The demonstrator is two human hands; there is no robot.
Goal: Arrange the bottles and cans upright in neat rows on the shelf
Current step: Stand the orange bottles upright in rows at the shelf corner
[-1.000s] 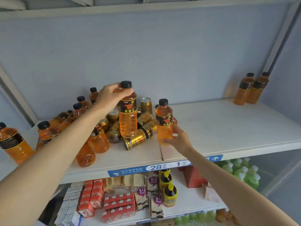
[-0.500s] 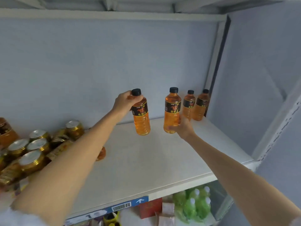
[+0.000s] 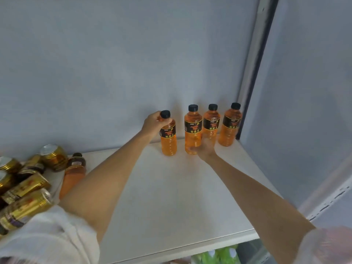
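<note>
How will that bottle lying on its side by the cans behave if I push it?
The lying bottle is round, so it would probably roll. It looks full, so likely heavy for its size. The cans heaped close beside it may block it or get knocked.

Both carried orange bottles have come down onto the shelf [image 3: 171,197]: the left hand [image 3: 153,123] grips one [image 3: 168,139] by its shoulder, the right hand's [image 3: 204,147] fingers [image 3: 191,149] wrap the other [image 3: 192,130] low, beside the two back-corner bottles [image 3: 220,126].

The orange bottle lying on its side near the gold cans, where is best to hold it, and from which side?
Probably grip the lying bottle around its orange lower body from the right, where the shelf is bare. Its cap end points backward, with gold cans crowding its left.
</note>
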